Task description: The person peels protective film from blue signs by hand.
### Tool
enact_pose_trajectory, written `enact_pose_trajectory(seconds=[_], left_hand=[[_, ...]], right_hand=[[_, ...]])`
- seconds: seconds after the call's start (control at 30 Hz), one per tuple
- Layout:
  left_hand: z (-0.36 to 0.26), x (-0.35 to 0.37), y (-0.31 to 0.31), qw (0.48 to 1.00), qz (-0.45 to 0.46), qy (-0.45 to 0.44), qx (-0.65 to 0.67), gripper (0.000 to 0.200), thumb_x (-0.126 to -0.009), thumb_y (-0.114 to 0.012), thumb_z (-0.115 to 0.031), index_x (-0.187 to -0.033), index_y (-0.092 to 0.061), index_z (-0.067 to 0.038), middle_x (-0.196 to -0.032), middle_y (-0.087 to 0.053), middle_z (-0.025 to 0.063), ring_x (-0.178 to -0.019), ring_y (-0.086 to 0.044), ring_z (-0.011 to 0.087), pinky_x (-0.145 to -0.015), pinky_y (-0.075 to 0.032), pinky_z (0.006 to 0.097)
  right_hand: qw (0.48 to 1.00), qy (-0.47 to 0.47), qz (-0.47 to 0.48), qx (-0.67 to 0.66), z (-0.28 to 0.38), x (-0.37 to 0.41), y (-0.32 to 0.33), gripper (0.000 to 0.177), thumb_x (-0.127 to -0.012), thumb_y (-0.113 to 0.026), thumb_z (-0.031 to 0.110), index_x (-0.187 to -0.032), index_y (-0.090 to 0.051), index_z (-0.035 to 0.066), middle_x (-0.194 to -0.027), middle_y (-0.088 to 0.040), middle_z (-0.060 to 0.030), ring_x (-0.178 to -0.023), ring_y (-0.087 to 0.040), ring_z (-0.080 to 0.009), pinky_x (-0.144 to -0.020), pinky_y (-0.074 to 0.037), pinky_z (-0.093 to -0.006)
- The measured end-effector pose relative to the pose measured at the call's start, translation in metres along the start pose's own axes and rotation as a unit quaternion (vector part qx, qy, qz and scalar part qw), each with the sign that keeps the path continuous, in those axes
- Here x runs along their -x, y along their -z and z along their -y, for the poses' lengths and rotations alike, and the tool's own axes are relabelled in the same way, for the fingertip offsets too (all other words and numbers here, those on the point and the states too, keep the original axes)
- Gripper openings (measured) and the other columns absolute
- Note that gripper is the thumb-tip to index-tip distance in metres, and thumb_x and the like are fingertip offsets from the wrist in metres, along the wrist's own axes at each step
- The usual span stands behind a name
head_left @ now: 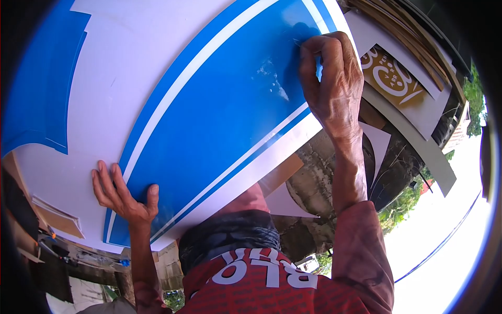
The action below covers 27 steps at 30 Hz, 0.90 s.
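A large white sheet [112, 68] lies in front of me, with a long curved blue panel [209, 120] edged by white stripes on it. My left hand [127, 199] rests with spread fingers at the panel's narrow near end, partly on the blue and partly on the white. Near the panel's wide far end, my right hand [334, 78] is closed in a pinch just over the blue surface. Whatever its fingertips hold is too small to make out. Glossy pale streaks [272, 78] show on the blue beside that hand.
Another blue shape [39, 89] lies at the left on the white sheet. At the right are a brown and white printed board [392, 78], stacked brown strips [402, 31] and pale offcuts [376, 146]. A small brown board [57, 217] sits at lower left.
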<state>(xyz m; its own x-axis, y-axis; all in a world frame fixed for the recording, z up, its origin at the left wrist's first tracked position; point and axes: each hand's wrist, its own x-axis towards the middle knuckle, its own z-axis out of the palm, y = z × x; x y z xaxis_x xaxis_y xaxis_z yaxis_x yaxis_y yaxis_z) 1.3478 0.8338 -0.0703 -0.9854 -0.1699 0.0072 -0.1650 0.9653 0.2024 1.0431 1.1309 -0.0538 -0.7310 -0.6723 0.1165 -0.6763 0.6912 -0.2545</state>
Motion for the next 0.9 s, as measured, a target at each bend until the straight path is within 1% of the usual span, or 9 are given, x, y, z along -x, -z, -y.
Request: enact_pose_trajectory(seconds=[0.1, 0.2, 0.33, 0.5, 0.67, 0.7, 0.8, 0.83, 0.9], left_hand=[[0.000, 0.000, 0.000, 1.000, -0.003, -0.001, 0.000, 0.081, -0.095, -0.049, -0.066, -0.148, -0.045, -0.004, -0.155, -0.039, 0.0216, -0.145, -0.029, 0.0417, -0.116, -0.025, 0.0590], [0.000, 0.001, 0.000, 1.000, -0.006, -0.002, -0.002, 0.082, -0.095, -0.050, -0.066, -0.148, -0.045, -0.004, -0.155, -0.040, 0.0213, -0.145, -0.029, 0.0417, -0.116, -0.025, 0.0591], [0.001, 0.002, -0.002, 1.000, -0.011, -0.004, -0.001, 0.082, -0.095, -0.050, -0.066, -0.148, -0.045, -0.004, -0.155, -0.040, 0.0211, -0.145, -0.030, 0.0417, -0.116, -0.025, 0.0592], [0.004, 0.003, -0.004, 1.000, -0.015, -0.007, 0.003, 0.081, -0.095, -0.051, -0.064, -0.148, -0.045, -0.004, -0.156, -0.040, 0.0210, -0.145, -0.029, 0.0416, -0.116, -0.024, 0.0596], [-0.004, -0.004, 0.007, 1.000, 0.002, -0.004, 0.017, 0.079, -0.094, -0.058, -0.057, -0.150, -0.042, -0.004, -0.156, -0.039, 0.0211, -0.145, -0.028, 0.0409, -0.116, -0.022, 0.0592], [-0.019, -0.012, 0.015, 0.999, -0.038, 0.013, 0.034, 0.062, -0.093, -0.065, -0.044, -0.139, -0.056, -0.004, -0.148, -0.048, 0.0207, -0.137, -0.040, 0.0391, -0.111, -0.034, 0.0564], [-0.038, -0.028, 0.031, 0.985, 0.020, 0.020, 0.170, 0.036, -0.094, -0.070, -0.030, -0.119, -0.071, -0.004, -0.127, -0.066, 0.0185, -0.115, -0.061, 0.0335, -0.093, -0.052, 0.0468], [-0.062, -0.055, 0.033, 0.965, 0.012, 0.047, 0.256, 0.021, -0.095, -0.070, -0.023, -0.103, -0.076, -0.004, -0.099, -0.075, 0.0134, -0.081, -0.071, 0.0242, -0.068, -0.058, 0.0354], [-0.103, -0.102, 0.026, 0.925, 0.035, 0.120, 0.360, 0.025, -0.095, -0.071, -0.025, -0.106, -0.075, -0.003, -0.086, -0.075, 0.0130, -0.063, -0.069, 0.0182, -0.056, -0.056, 0.0321]], right_hand=[[1.000, -0.006, -0.016, -0.007, 0.003, 0.005, -0.004, 0.014, -0.089, -0.069, 0.006, -0.097, -0.058, 0.001, -0.089, -0.055, -0.0134, -0.080, -0.062, -0.0280, -0.058, -0.053, -0.0408], [0.999, -0.039, -0.023, -0.008, 0.011, 0.010, -0.006, 0.015, -0.089, -0.069, 0.007, -0.096, -0.057, 0.001, -0.088, -0.055, -0.0131, -0.081, -0.061, -0.0274, -0.059, -0.054, -0.0411], [0.996, -0.066, -0.054, -0.027, 0.018, 0.018, -0.013, 0.014, -0.090, -0.069, 0.008, -0.097, -0.058, 0.002, -0.089, -0.055, -0.0121, -0.080, -0.060, -0.0264, -0.057, -0.052, -0.0397], [0.983, -0.133, -0.114, -0.050, 0.036, 0.026, -0.027, 0.016, -0.089, -0.071, 0.008, -0.097, -0.058, 0.003, -0.088, -0.055, -0.0105, -0.076, -0.058, -0.0244, -0.058, -0.049, -0.0388], [0.967, -0.143, -0.205, -0.036, 0.046, 0.031, -0.044, 0.017, -0.083, -0.074, 0.004, -0.091, -0.059, 0.004, -0.084, -0.056, -0.0092, -0.073, -0.057, -0.0239, -0.058, -0.046, -0.0370], [0.964, -0.147, -0.219, -0.038, 0.047, 0.031, -0.045, 0.017, -0.082, -0.074, 0.004, -0.091, -0.060, 0.004, -0.084, -0.056, -0.0092, -0.073, -0.057, -0.0240, -0.058, -0.046, -0.0370], [0.956, -0.153, -0.247, -0.046, 0.046, 0.033, -0.049, 0.017, -0.082, -0.075, 0.004, -0.090, -0.061, 0.004, -0.084, -0.057, -0.0093, -0.073, -0.057, -0.0243, -0.058, -0.045, -0.0369], [0.955, -0.153, -0.250, -0.051, 0.045, 0.033, -0.049, 0.017, -0.081, -0.075, 0.004, -0.091, -0.061, 0.005, -0.084, -0.057, -0.0092, -0.073, -0.057, -0.0244, -0.059, -0.045, -0.0367], [0.953, -0.154, -0.255, -0.059, 0.045, 0.034, -0.050, 0.017, -0.082, -0.075, 0.005, -0.092, -0.062, 0.005, -0.085, -0.058, -0.0088, -0.075, -0.058, -0.0245, -0.060, -0.046, -0.0368]])
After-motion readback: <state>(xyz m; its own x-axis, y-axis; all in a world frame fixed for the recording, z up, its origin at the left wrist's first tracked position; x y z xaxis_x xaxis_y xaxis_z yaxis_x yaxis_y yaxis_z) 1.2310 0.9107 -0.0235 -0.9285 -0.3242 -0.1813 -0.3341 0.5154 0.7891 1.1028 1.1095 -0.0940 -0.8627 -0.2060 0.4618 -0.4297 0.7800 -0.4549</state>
